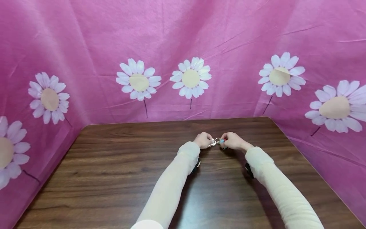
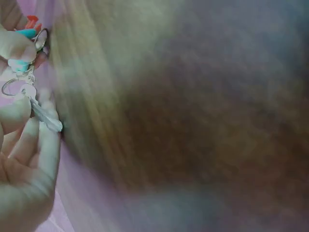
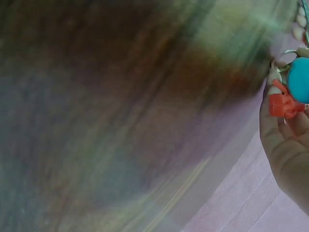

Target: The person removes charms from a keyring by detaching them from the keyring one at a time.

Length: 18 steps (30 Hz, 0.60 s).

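Near the far edge of the table my left hand (image 1: 203, 140) pinches a silver key (image 2: 47, 119) between thumb and fingers. The key's blade lies along the fingers in the left wrist view. A metal ring (image 2: 4, 87) joins its head to a keychain. Close by on the right, my right hand (image 1: 234, 141) holds the keychain's charm, which has a rounded blue piece (image 3: 300, 80) and a red plastic piece (image 3: 284, 105). Both hands face each other with the ring stretched between them. Fingers hide part of the charm.
Dark brown wood-grain table (image 1: 108, 171) spreads under both arms. A pink cloth (image 1: 183, 28) printed with white daisies hangs behind it and along both sides. Dark wrist bands show below the pale sleeves (image 1: 168, 184).
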Each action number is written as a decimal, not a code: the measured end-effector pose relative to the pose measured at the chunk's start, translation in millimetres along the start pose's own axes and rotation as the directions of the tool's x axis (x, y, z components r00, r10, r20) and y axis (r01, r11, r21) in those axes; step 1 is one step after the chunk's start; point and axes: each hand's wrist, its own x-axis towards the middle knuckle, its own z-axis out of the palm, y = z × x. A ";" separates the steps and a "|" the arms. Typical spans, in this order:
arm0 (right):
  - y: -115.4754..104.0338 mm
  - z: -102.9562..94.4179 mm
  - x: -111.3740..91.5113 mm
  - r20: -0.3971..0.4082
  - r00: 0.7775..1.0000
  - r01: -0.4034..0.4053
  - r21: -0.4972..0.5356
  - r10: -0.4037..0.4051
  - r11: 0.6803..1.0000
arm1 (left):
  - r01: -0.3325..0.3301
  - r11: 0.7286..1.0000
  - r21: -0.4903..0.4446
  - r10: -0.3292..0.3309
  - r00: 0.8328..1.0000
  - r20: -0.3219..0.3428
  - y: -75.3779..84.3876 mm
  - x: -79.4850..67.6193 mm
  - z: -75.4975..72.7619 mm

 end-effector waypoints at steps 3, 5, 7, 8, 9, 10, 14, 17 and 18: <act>1.0 0.2 0.8 0.008 1.000 0.026 0.062 -0.026 0.998 | -0.021 0.979 -0.203 0.034 0.997 0.063 -3.1 -1.9 -2.2; 2.2 2.4 -1.8 0.027 0.999 0.043 0.111 -0.046 0.993 | -0.029 0.944 -0.330 0.069 0.992 0.110 -3.8 -4.1 -3.3; 1.5 3.6 -3.5 0.051 0.997 0.056 0.158 -0.065 0.986 | -0.039 0.910 -0.412 0.108 0.983 0.145 -3.7 -5.4 -7.5; -0.3 3.3 -4.5 0.056 0.995 0.069 0.175 -0.080 0.982 | -0.048 0.903 -0.427 0.126 0.980 0.156 -3.2 -6.5 -10.9; -2.8 2.8 -5.4 0.065 0.994 0.071 0.201 -0.086 0.977 | -0.061 0.904 -0.423 0.143 0.976 0.165 -2.6 -8.1 -14.9; -6.4 1.8 -6.4 0.072 0.994 0.068 0.225 -0.086 0.972 | -0.075 0.912 -0.404 0.156 0.973 0.172 -1.9 -10.1 -19.3; -22.6 -3.4 -8.8 0.085 0.989 0.096 0.246 -0.120 0.964 | -0.109 0.944 -0.311 0.161 0.976 0.147 -1.5 -19.7 -34.0; -34.3 -6.1 -9.8 0.063 0.987 0.132 0.217 -0.149 0.967 | -0.122 0.947 -0.298 0.149 0.986 0.070 -4.6 -24.8 -40.7; -37.8 -6.7 -10.3 0.051 0.987 0.140 0.207 -0.154 0.968 | -0.126 0.945 -0.300 0.146 0.988 0.043 -5.6 -26.7 -42.2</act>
